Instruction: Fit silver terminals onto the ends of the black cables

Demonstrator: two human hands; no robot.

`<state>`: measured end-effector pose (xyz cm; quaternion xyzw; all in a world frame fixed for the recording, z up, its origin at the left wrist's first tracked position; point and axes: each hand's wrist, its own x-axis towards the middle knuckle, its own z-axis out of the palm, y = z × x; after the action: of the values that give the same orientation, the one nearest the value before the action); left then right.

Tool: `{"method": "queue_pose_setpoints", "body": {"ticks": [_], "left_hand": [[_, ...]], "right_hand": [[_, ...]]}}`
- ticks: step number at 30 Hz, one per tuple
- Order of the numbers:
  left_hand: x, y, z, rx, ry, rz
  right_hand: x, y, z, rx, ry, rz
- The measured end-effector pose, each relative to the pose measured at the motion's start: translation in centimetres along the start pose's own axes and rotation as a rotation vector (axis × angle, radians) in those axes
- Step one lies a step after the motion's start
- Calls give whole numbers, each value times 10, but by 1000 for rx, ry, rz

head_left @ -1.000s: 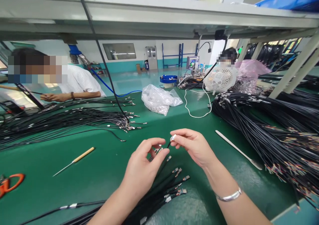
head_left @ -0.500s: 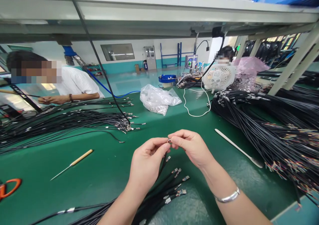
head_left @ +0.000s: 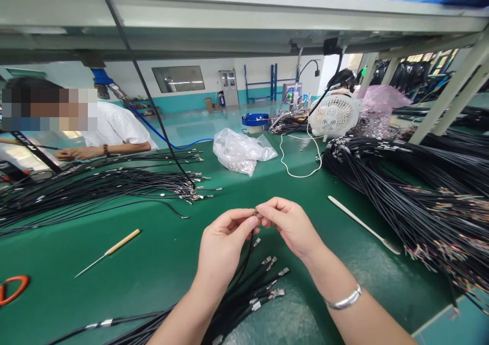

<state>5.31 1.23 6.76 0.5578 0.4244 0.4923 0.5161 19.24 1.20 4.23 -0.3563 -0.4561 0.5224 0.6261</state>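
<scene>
My left hand (head_left: 223,245) pinches the end of a black cable (head_left: 249,248), which hangs down from the fingers. Against it, my right hand (head_left: 289,225) closes thumb and forefinger on a small metal connector (head_left: 257,212) at that cable end. The fingertips of both hands meet there and hide most of the connector. Below and between my forearms lies a bundle of black cables (head_left: 229,304) with several metal plug ends (head_left: 280,292) pointing right. A silver bangle (head_left: 346,299) circles my right wrist.
On the green table (head_left: 164,263) lie an awl (head_left: 122,242), orange-handled scissors (head_left: 17,290), a white stick-like tool (head_left: 359,222) and a clear plastic bag (head_left: 242,151). Cable piles flank both sides. A fan (head_left: 334,113) stands behind; a co-worker (head_left: 114,126) sits at far left. A shelf (head_left: 229,14) spans overhead.
Both hands stay together at the cable end, with only slight finger movement. The whole view has shifted a little.
</scene>
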Motion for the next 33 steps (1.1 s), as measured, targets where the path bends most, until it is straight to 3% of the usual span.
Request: {"method": "queue_pose_setpoints", "body": {"ticks": [7, 21, 28, 33], "left_hand": [[3, -5, 0, -106, -34, -51], [4, -6, 0, -176, -83, -43], [6, -2, -1, -185, -173, -58], [14, 4, -8, -129, -107, -2]], "right_hand": [[1, -1, 2, 60, 12, 69], [1, 1, 3, 48, 21, 66], [4, 4, 0, 48, 24, 65], [7, 6, -5, 4, -26, 123]]}}
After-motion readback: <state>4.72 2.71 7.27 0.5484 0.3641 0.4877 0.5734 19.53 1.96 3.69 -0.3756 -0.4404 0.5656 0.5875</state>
